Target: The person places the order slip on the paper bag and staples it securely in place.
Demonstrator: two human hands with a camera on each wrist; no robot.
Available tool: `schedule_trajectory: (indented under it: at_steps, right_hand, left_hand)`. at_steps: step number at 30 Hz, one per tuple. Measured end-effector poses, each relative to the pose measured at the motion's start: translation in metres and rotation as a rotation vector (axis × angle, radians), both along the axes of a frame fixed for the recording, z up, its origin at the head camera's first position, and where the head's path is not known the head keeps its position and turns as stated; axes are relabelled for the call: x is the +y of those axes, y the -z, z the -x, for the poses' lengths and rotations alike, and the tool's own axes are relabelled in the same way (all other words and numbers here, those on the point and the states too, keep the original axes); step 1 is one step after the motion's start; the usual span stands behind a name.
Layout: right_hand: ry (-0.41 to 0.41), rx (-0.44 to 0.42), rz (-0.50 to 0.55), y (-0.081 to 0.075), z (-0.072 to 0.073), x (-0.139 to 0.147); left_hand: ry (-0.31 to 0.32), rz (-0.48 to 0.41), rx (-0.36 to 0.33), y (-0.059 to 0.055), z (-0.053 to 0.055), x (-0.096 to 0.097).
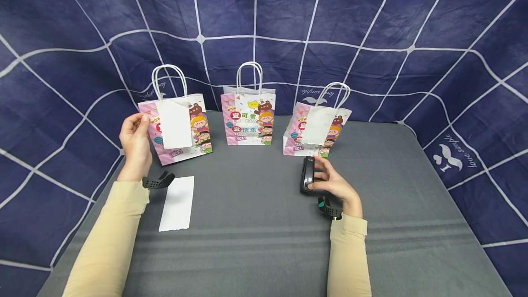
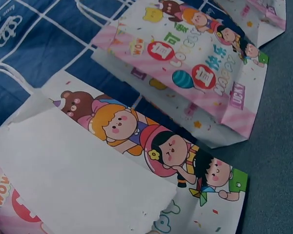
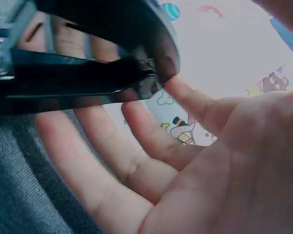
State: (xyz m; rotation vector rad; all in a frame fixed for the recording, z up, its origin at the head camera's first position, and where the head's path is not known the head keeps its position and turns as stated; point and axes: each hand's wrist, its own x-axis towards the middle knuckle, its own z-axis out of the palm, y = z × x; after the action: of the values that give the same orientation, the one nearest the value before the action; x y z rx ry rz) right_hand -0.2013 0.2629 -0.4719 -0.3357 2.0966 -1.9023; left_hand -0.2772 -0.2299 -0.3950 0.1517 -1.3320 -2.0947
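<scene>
My left hand (image 1: 136, 143) is at the left edge of a pink and white cartoon paper bag (image 1: 201, 139), its thumb and fingers pinching that edge. A blank white paper slip (image 1: 176, 125) hangs over the front of this bag, just below its handles. In the left wrist view the slip (image 2: 78, 170) covers part of the printed front, and the hand is hardly visible. My right hand (image 1: 336, 184) holds a black stapler (image 1: 307, 175) by its ends, between thumb and fingers. The right wrist view shows the stapler (image 3: 73, 78) close up.
A second cartoon bag (image 1: 249, 123) stands in the middle. The right-hand bag (image 1: 294, 136) leans and has a white slip (image 1: 317, 125) on its front. Another white slip (image 1: 177, 203) lies on the grey tabletop (image 1: 247, 223). Blue checked cloth (image 1: 288, 17) hangs behind.
</scene>
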Motion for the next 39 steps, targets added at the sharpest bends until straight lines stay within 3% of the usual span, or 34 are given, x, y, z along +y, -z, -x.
schedule_trajectory:
  at_steps: [12,18,30,34,39]
  right_hand:
    - [0.029,-0.043,-0.165,0.004,0.003,0.001]
    - [0.009,-0.049,-0.184,0.003,0.002,0.001]
    - [0.043,-0.064,-0.171,-0.005,-0.001,0.004]
    - [0.082,-0.029,-0.211,-0.011,-0.001,0.003]
    - [0.162,0.080,-0.204,-0.022,-0.002,-0.002]
  left_hand:
    - [-0.063,0.005,0.008,0.011,0.014,-0.009]
    - [-0.106,0.084,0.003,0.013,0.016,-0.008]
    - [-0.103,0.089,-0.120,0.024,0.009,-0.011]
    - [-0.093,0.100,-0.127,0.025,0.004,-0.013]
    - [-0.084,0.103,-0.136,0.028,-0.004,-0.015]
